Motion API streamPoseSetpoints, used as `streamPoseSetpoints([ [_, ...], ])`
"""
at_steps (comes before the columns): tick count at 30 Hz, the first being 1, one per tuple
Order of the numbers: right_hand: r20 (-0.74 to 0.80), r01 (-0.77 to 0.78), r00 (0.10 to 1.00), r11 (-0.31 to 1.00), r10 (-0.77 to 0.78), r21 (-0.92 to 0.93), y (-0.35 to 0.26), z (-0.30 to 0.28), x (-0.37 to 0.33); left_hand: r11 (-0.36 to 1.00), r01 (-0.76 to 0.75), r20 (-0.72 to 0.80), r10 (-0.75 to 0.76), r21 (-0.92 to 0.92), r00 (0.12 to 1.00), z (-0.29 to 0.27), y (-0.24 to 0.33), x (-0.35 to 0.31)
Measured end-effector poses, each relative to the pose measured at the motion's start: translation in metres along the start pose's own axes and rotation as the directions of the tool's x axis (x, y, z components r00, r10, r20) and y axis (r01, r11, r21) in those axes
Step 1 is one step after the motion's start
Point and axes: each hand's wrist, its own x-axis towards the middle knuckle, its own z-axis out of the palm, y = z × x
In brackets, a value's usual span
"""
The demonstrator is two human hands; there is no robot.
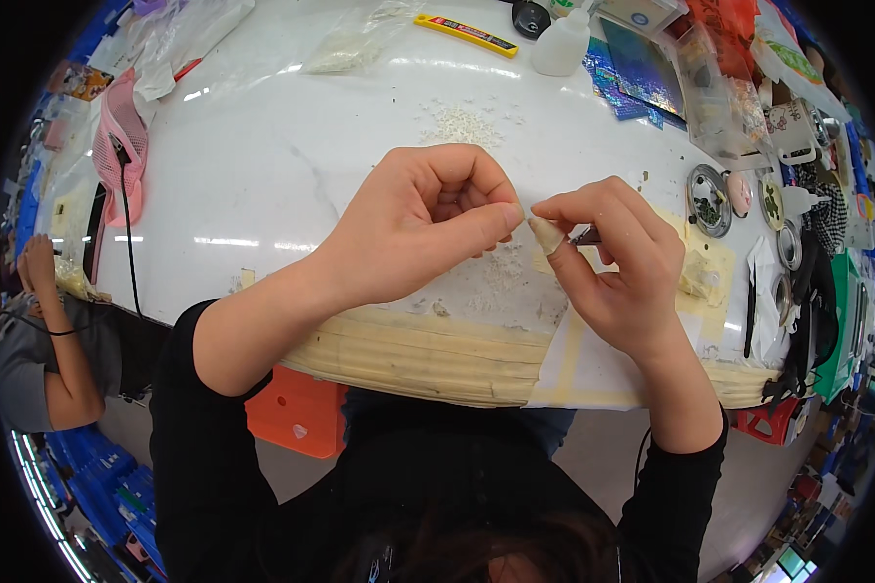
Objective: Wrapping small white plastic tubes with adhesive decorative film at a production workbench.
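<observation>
My left hand (418,219) is closed, thumb and forefinger pinched at the tips. What they hold, if anything, is too small to make out. Close to its right, my right hand (627,262) curls its fingers round a thin dark metal tool (585,236), mostly hidden in the grip. A pale finger cot (548,236) covers the right thumb's tip. The two hands' fingertips almost meet above the white table (262,175). Beyond them lies a scatter of tiny white bead-like pieces (459,124). More whitish crumbs (510,282) lie below the hands.
A yellow utility knife (467,35), white squeeze bottle (561,44) and shiny blue pouches (642,73) lie at the back. Round metal tins (710,199) stand to the right. A pink mesh item (122,146) and black cable are at left. Another person (53,360) sits far left.
</observation>
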Motion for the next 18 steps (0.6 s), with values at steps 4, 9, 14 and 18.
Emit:
streamPoseSetpoints([
  [4, 0.008, -0.007, 1.000, 0.999, 0.007, 0.032, -0.0001, 0.0000, -0.0004, 1.000, -0.008, 0.009, 0.008, -0.004, 1.000, 0.0004, 0.0002, 0.0002],
  [9, 0.043, -0.066, 0.997, 0.990, 0.061, 0.127, -0.0005, -0.0014, -0.0001, 0.996, -0.054, 0.010, 0.053, 0.071, 0.999, 0.0005, -0.0016, -0.0012],
  [14, 0.050, -0.081, 0.996, 0.983, 0.074, 0.163, -0.0001, -0.0015, 0.0000, 0.990, -0.093, 0.023, 0.091, 0.104, 0.996, 0.0008, -0.0008, -0.0018],
  [18, 0.061, -0.086, 0.995, 0.982, 0.077, 0.169, 0.0009, -0.0002, -0.0004, 0.994, -0.068, 0.030, 0.066, 0.082, 0.997, 0.0002, -0.0010, -0.0021],
])
